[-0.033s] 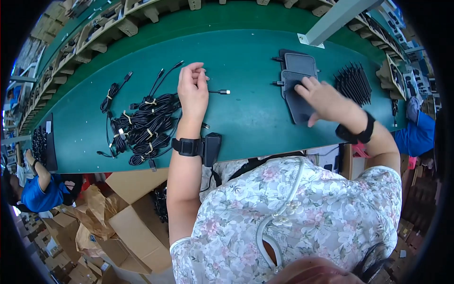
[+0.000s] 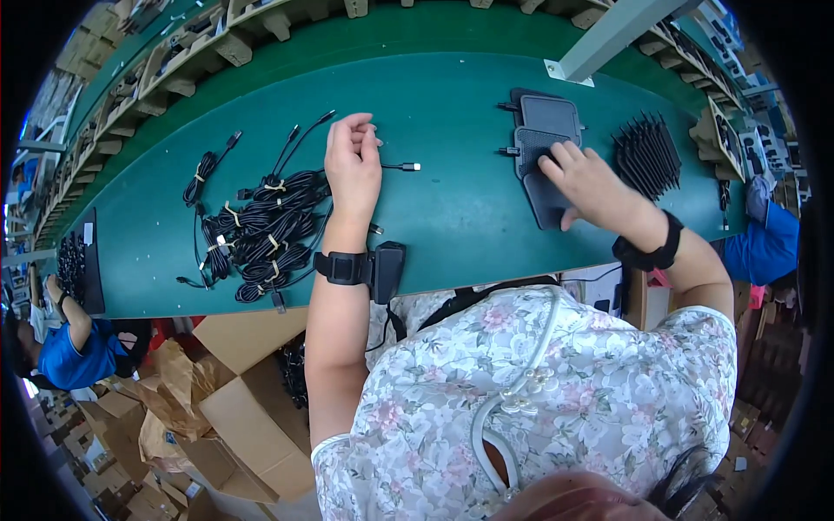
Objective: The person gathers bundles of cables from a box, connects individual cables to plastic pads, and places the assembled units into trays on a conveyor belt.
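My left hand (image 2: 354, 172) rests palm side up beside a pile of black cable bundles (image 2: 278, 213) tied with tan bands. Its fingers are loosely bent and apart, with nothing visible in them. A cable plug (image 2: 411, 167) sticks out past its right side. At the right, my right hand (image 2: 595, 191) lies with spread fingers over the edge of a dark flat panel (image 2: 547, 201), its fingertips at the lower of two grey textured pads (image 2: 543, 143). The other pad (image 2: 549, 115) lies just beyond. Whether the fingertips press on the panel is hard to tell.
A fanned row of thin black pieces (image 2: 647, 156) lies right of my right hand. A metal post (image 2: 608, 43) stands at the table's far edge. An open cardboard box (image 2: 252, 425) is below the front edge. Co-workers in blue (image 2: 78, 356) are at both sides.
My right hand has shifted very slightly left over the dark panel. My left hand and the cables stay in place.
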Demonstrator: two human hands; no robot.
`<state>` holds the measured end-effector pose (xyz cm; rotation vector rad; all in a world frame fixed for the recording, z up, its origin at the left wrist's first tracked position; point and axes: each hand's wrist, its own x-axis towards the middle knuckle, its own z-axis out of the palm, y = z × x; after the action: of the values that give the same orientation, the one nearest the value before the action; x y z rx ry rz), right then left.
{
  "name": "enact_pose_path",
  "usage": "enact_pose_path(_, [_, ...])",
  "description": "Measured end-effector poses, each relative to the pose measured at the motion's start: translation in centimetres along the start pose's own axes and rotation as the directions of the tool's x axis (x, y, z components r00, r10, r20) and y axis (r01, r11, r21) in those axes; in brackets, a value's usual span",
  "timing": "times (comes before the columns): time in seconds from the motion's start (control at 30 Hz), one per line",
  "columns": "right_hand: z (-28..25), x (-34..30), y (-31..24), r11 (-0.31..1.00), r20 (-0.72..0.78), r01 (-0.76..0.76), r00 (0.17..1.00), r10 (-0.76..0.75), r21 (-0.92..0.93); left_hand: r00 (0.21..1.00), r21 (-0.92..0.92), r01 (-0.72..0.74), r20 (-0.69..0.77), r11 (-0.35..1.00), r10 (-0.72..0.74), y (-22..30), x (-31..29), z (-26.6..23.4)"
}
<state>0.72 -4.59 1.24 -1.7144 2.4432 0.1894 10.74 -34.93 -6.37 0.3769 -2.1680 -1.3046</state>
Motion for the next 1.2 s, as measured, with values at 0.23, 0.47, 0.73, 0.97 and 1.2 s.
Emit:
enact_pose_path(0.23, [1.4,1.4,1.9,0.980,-0.215,0.028,0.977,0.015,0.199,0.998,0.014,-0.065,-0.025,0.998,0.066,-0.1,-0.2,0.1])
enact_pose_path(0.47, [-5.8,11.5,11.4,0.814,-0.648,0.080,0.652,0.394,0.575,0.993,0.038,-0.102,-0.055,0.994,0.104,0.5,-0.6,-0.3])
enact_pose_path(0.73, [-5.5,24.9,34.9,0.685,-0.646,-0.031,0.302,0.701,0.728,0.992,0.102,-0.110,-0.048,0.989,0.115,0.2,0.2,0.7])
enact_pose_path(0.97, [-6.9,31.3,29.3,0.678,-0.340,-0.416,0.636,0.693,0.606,0.988,0.229,-0.063,-0.124,0.971,0.093,0.3,-0.5,-0.9])
enact_pose_path(1.2, [-8.8,29.4,17.7,0.898,-0.897,-0.441,0.402,0.184,-0.014,0.982,0.208,-0.122,-0.118,0.970,0.149,1.2,0.7,0.3])
